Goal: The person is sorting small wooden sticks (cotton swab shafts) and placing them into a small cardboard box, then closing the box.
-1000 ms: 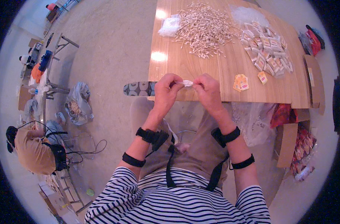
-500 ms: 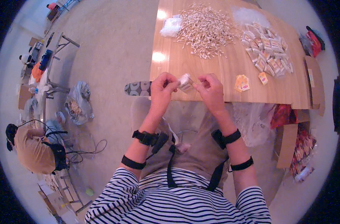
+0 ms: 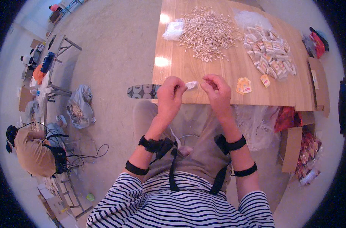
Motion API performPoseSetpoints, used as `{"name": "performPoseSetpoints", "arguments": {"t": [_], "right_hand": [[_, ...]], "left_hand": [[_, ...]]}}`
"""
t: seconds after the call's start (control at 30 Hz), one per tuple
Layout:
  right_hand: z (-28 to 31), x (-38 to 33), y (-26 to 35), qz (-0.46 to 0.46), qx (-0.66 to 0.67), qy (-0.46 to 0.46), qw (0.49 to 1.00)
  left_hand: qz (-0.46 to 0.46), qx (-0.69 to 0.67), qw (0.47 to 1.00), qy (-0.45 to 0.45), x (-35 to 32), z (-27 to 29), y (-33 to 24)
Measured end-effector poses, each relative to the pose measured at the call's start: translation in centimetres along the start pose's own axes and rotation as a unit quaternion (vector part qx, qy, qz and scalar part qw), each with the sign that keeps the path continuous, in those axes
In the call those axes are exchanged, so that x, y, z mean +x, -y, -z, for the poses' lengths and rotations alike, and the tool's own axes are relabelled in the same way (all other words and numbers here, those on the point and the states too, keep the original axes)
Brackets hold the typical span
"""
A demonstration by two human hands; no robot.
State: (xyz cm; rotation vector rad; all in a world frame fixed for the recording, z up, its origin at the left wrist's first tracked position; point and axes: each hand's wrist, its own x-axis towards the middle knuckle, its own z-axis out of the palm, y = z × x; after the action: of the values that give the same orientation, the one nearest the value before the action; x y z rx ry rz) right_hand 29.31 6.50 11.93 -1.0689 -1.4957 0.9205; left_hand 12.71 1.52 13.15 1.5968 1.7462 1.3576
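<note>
Between the fingertips of my left hand (image 3: 170, 95) is one end of a small clear packet of cotton swabs (image 3: 191, 85), tilted over the near edge of the table. My right hand (image 3: 217, 91) is just beyond the packet's other end. Its thumb and forefinger are curled and slightly apart, with nothing visible between them. To the right of that hand lie several small yellow-and-white cards (image 3: 244, 86) and a single similar card (image 3: 265, 80). Farther off is a large heap of loose cotton swabs (image 3: 209, 36), with a pile of filled packets (image 3: 269, 51) to its right.
A stack of clear plastic bags (image 3: 173, 31) is left of the heap, more clear film (image 3: 252, 19) at the far right. Right of the wooden table (image 3: 203, 70) are cardboard boxes (image 3: 290, 148). On the left, a seated person (image 3: 36, 152) works near a swab-filled plastic bag (image 3: 81, 106).
My right hand has come off the packet and drawn slightly right. My left hand has turned and lowered a little, still holding the packet, which now shows edge-on.
</note>
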Motion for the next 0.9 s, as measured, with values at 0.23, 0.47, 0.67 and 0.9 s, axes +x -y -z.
{"name": "performPoseSetpoints", "arguments": {"t": [0.23,0.47,0.67,0.9], "right_hand": [[-1.7,0.2,-3.8,-0.134,0.013,0.039,0.99],[-3.0,0.0,-5.5,-0.154,-0.042,0.05,0.986],[-3.1,0.5,-4.1,-0.133,-0.083,0.04,0.987],[-2.1,0.4,-3.2,-0.148,-0.071,0.066,0.984]], "left_hand": [[-0.009,0.026,1.0,0.007,-0.7,-1.2,2.0],[-0.008,0.04,0.999,0.006,-0.5,-1.5,2.3],[-0.011,0.028,0.999,0.011,-0.6,-1.3,2.4],[-0.016,0.041,0.999,0.013,-0.7,-1.3,2.4]]}}
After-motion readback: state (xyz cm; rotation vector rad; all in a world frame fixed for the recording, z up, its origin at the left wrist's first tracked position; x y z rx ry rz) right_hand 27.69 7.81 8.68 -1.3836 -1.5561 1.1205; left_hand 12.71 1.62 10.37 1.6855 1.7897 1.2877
